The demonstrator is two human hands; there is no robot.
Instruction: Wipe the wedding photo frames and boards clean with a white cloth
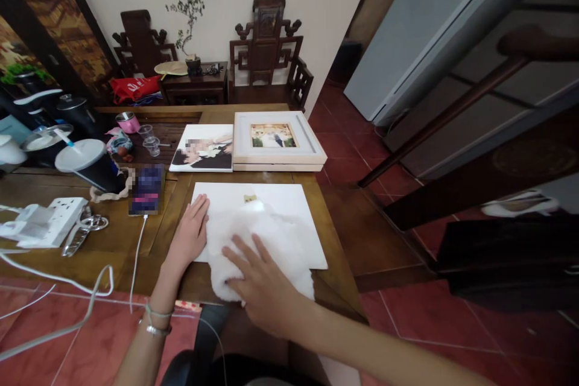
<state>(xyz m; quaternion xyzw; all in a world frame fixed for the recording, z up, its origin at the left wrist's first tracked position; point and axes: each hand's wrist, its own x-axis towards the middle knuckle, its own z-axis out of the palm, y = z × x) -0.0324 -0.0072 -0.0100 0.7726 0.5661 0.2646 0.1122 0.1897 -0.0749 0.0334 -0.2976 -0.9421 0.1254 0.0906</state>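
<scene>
A flat white panel with a small gold-coloured mark lies on the wooden table, close to its right end. My left hand rests flat along the panel's left edge, fingers stretched out. Over the panel's middle and front edge spreads a fluffy white cloth, partly hanging past the panel towards me. My right hand lies on top of this cloth with its fingers spread, pressing it down. Part of the panel is hidden beneath the cloth.
Behind the panel lie a photo print and stacked light frames. A phone on a cable, a power strip and a dark lidded cup with a straw stand left. The wooden table ends at right.
</scene>
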